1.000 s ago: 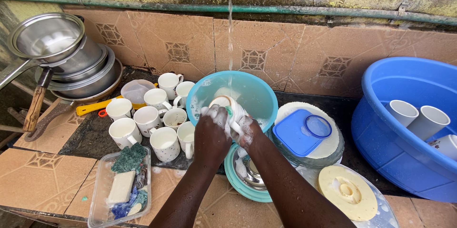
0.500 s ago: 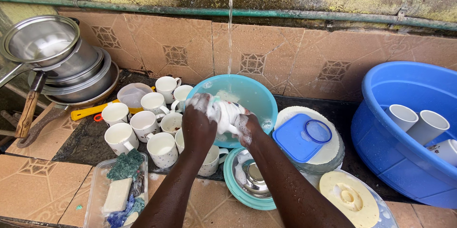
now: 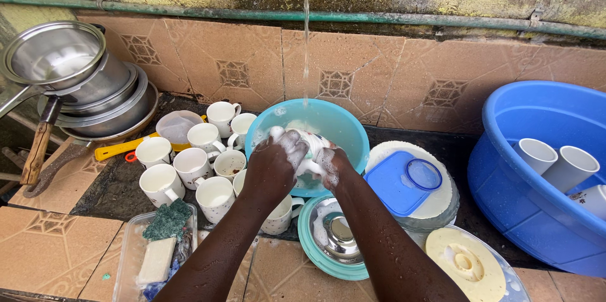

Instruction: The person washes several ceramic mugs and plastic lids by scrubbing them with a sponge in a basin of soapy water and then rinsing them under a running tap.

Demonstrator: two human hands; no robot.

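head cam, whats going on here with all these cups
A person's left hand and right hand, both soapy, hold a white mug over a teal basin under a thin stream of water. More white mugs stand to the left, and a blue tub to the right holds others.

Teal bowl (image 3: 341,126), white mugs (image 3: 189,166)

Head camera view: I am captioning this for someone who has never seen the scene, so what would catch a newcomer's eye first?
First, the two soapy hands, left hand and right hand, holding a sudsy white mug over the teal basin at centre, under a thin stream of water. Next, the large blue tub with white cups at right, and the cluster of white mugs left of the basin.
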